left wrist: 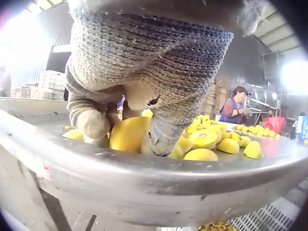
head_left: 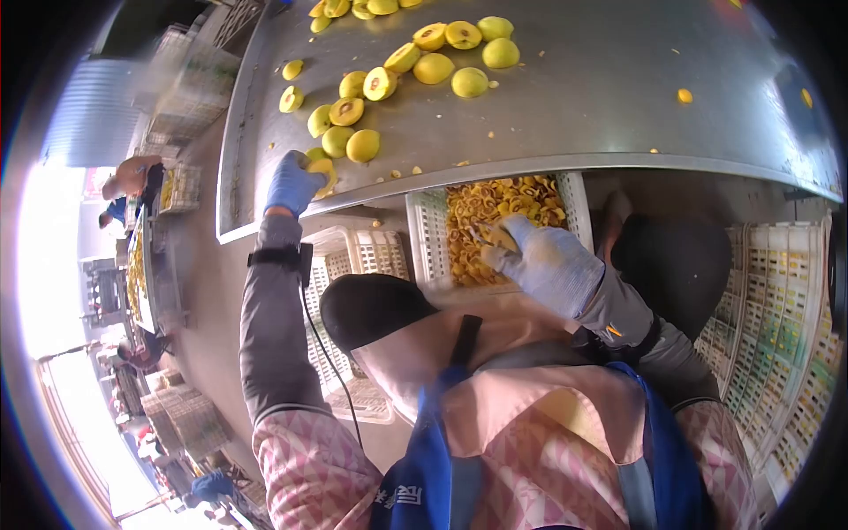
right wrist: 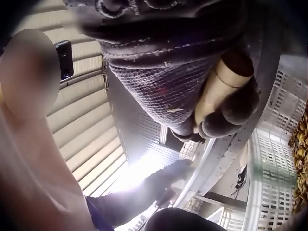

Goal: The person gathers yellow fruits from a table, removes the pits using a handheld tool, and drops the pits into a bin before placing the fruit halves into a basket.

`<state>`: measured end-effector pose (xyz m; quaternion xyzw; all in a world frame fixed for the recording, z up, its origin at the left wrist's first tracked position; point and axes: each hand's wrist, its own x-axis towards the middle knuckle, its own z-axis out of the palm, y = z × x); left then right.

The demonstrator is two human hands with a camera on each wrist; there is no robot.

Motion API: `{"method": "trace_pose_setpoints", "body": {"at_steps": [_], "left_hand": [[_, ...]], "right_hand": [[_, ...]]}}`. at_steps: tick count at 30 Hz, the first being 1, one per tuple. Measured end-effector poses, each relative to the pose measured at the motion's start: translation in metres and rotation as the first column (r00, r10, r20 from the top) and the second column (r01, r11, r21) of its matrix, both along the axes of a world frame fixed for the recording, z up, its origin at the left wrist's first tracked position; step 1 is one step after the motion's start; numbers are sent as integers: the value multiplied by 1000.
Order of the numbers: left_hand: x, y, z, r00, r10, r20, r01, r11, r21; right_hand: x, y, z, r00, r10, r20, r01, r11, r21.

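Note:
At the near left edge of the metal table (head_left: 565, 115), my gloved left hand (head_left: 293, 184) pinches a yellow peach half (left wrist: 129, 134) between thumb and fingers. More peach halves (head_left: 380, 84) lie just beyond it, some cut face up with brown centres. My gloved right hand (head_left: 549, 265) is curled round the wooden handle (right wrist: 224, 79) of a small tool, its metal end showing faintly past the fingers in the head view. That hand is above a white crate (head_left: 427, 238) holding a heap of ring-shaped peach scraps (head_left: 468, 256).
Another white crate (head_left: 380, 252) stands under the table edge at left, and stacked crates (head_left: 777, 309) rise at right. A cable (head_left: 331, 353) runs down from my left wrist. Across the table, a person (left wrist: 236, 106) works near a red bag (left wrist: 275, 124).

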<state>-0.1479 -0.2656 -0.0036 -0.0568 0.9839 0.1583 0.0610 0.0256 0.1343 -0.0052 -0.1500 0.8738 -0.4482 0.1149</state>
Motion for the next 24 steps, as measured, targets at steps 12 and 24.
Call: {"method": "trace_pose_setpoints", "body": {"at_steps": [12, 24], "left_hand": [[141, 233, 4, 969, -94, 230, -248, -302, 920], [152, 268, -7, 956, 287, -56, 85, -90, 992]], "right_hand": [[2, 4, 7, 968, -243, -67, 205, 913, -353], [8, 0, 3, 953, -280, -114, 225, 909, -350]]}}
